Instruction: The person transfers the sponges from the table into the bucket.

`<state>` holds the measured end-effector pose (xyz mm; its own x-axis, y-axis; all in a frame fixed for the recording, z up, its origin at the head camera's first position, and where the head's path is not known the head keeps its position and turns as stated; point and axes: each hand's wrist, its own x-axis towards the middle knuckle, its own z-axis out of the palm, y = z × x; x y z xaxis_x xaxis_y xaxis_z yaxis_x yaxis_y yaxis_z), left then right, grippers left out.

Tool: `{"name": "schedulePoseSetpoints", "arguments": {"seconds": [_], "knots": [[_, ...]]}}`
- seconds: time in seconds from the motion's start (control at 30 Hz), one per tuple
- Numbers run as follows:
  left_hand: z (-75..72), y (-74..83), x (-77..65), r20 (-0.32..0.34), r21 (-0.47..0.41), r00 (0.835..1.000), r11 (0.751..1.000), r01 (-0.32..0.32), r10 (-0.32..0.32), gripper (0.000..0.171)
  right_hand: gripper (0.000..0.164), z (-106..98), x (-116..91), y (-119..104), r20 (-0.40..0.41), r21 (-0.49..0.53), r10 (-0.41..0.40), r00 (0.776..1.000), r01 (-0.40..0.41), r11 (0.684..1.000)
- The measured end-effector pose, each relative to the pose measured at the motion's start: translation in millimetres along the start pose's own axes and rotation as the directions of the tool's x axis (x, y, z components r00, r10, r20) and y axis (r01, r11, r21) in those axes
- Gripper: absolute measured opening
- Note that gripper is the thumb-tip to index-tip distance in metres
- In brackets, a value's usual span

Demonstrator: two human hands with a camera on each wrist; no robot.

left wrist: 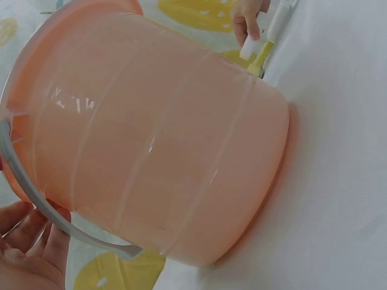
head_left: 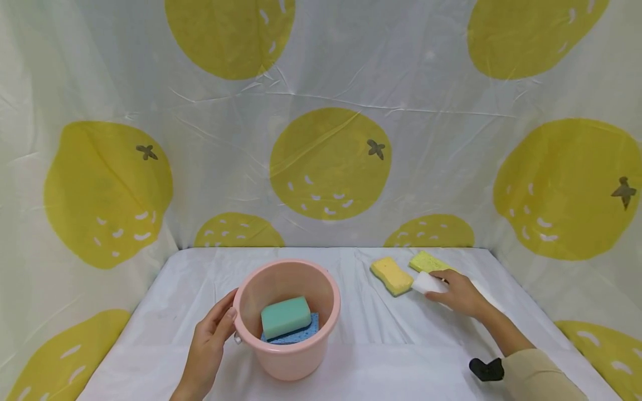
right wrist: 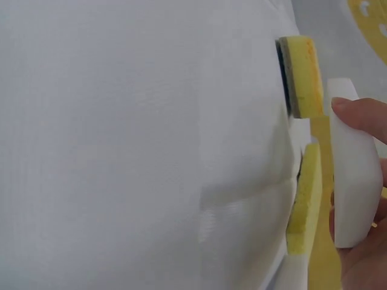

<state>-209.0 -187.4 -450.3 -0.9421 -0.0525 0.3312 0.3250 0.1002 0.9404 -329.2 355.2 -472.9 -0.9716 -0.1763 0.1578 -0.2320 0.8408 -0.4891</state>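
Observation:
A pink bucket (head_left: 293, 365) stands upright on the white cloth. My left hand (head_left: 208, 340) grips its rim at the left side, the thumb at the edge. Inside lies a green sponge (head_left: 286, 316) on top of a blue sponge (head_left: 301, 334). At the right, my right hand (head_left: 461, 295) pinches a white sponge (right wrist: 354, 175) between thumb and fingers, held above the cloth. A yellow sponge with a dark underside (right wrist: 305, 75) and a flatter, lime-yellow sponge (head_left: 428, 262) lie just beyond it.
Another white piece (right wrist: 291, 275) lies beside the lime-yellow sponge, partly behind my right hand. The bucket's grey handle (left wrist: 66, 223) hangs at its left side. A black object (head_left: 486, 369) sits by the right sleeve. Lemon-print curtains (head_left: 331, 167) enclose the back and sides.

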Motion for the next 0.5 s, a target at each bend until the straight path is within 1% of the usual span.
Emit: {"name": "schedulePoseSetpoints", "arguments": {"seconds": [0.17, 0.27, 0.5], "knots": [[-0.2, 0.0, 0.2, 0.002, 0.000, 1.000, 1.000, -0.004, 0.004, 0.042, 0.070, -4, 3, -3, 0.006, 0.009, 0.010, 1.000, -0.010, 1.000], [-0.3, -0.4, 0.4, 0.000, 0.001, 1.000, 1.000, -0.006, 0.006, 0.042, 0.069, -7, 4, -7, 0.004, 0.007, -0.006, 1.000, 0.006, 1.000], [0.8, -0.8, 0.7, -0.002, -0.008, 1.000, 1.000, 0.000, 0.000, 0.042, 0.065, -19, 9, -23, -0.026, 0.007, -0.090, 0.996, 0.090, 0.996]]}}
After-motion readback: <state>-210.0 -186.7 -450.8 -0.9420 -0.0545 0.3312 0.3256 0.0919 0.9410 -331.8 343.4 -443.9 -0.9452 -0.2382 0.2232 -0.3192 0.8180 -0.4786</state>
